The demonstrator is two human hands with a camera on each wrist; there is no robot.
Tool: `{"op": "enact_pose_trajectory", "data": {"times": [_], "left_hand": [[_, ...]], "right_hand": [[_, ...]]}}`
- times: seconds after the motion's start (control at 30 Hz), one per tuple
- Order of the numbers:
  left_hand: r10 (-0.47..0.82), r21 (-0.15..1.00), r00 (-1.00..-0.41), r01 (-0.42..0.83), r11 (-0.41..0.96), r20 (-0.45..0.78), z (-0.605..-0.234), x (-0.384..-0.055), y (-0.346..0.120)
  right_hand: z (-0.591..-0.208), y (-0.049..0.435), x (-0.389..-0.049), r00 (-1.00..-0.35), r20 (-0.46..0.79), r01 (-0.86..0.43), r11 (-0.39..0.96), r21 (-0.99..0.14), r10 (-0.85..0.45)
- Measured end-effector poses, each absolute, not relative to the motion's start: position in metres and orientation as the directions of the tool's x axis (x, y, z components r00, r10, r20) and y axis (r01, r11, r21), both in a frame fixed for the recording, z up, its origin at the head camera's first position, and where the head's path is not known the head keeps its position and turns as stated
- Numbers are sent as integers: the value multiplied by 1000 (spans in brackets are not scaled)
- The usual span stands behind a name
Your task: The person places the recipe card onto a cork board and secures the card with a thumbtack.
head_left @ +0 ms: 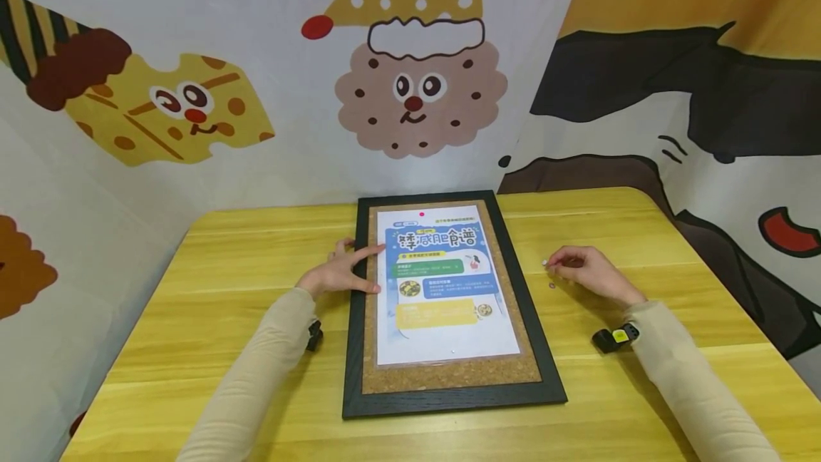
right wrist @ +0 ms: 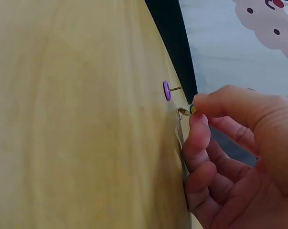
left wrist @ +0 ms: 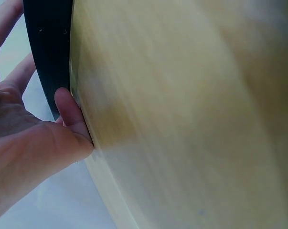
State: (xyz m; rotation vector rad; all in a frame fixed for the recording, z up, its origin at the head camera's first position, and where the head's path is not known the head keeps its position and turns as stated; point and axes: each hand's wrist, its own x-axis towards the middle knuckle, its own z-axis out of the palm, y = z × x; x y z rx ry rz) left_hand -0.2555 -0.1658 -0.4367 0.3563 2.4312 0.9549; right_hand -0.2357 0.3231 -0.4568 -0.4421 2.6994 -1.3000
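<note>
A black-framed cork board (head_left: 449, 376) lies flat, with a printed poster (head_left: 442, 341) on it. One pink thumbtack (head_left: 422, 214) sits at the poster's top, and a small pale dot shows near its bottom edge. My left hand (head_left: 340, 269) rests across the board's left frame, fingers spread, with fingertips at the poster's left edge. To the right of the board, my right hand (head_left: 586, 273) pinches a small greenish thumbtack (right wrist: 193, 109) between thumb and index finger. Right beside those fingertips is a brass-coloured thumbtack (right wrist: 183, 111). A purple thumbtack (right wrist: 167, 90) lies on the table, its pin sideways.
The yellow wood-grain table (head_left: 192, 348) meets a cartoon-printed wall covering (head_left: 288, 170) at the back. Dark wrist devices (head_left: 616, 337) are worn at both sleeve ends.
</note>
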Motion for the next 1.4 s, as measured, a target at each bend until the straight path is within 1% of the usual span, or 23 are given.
{"op": "enact_pose_trajectory", "data": {"times": [0.23,0.5,0.73,0.9,1.1,1.23,1.4], "left_hand": [[407,693,-839,50,719,-361,-438,-255,-165],[405,688,-842,56,724,-357,-438,-254,-164],[400,686,-845,56,726,-354,-435,-253,-164],[402,687,-845,59,725,-352,-434,-253,-165],[397,685,-847,54,727,-355,-435,-253,-164],[393,686,-848,48,726,-357,-436,-254,-164],[390,684,-850,48,728,-355,-435,-254,-163]], "right_hand": [[-457,319,-235,-952,24,-200,559,-805,-306],[-455,313,-234,-949,58,-216,507,-835,-309],[-455,305,-237,-955,71,-218,519,-826,-288],[-452,297,-238,-948,101,-246,493,-835,-303],[-449,288,-239,-938,98,-247,446,-860,-332],[-448,282,-241,-933,95,-268,492,-829,-348],[-444,273,-242,-941,56,-244,556,-794,-334]]}}
